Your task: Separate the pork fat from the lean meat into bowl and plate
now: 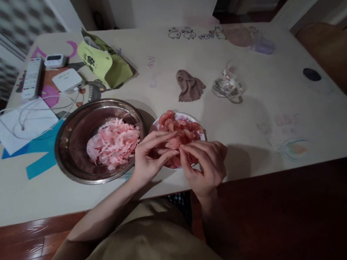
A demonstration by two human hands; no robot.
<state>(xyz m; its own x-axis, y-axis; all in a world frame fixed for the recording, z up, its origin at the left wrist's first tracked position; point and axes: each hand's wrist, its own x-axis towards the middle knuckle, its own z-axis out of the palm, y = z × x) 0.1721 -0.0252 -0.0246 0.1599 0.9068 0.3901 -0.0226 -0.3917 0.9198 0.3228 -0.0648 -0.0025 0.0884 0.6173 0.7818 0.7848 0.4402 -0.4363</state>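
My left hand [152, 155] and my right hand [204, 164] meet over a white plate [154, 127] heaped with reddish raw meat [174, 122]. Between the fingertips of both hands is a small pale-pink piece of raw meat [176, 142], pinched from either side. The fingers hide part of the heap. Left of the plate, close to my left hand, stands a wide steel bowl [72, 148]. In it lies a mound of pale pink, shredded-looking raw pieces [114, 143]; their exact kind I cannot tell.
Behind the plate are a crumpled brown cloth [190, 87] and a clear glass mug [228, 86]. A yellow-green bag [105, 63], a remote control [32, 77], a white box [68, 80] with a cable and a white paper [23, 122] occupy the table's left side.
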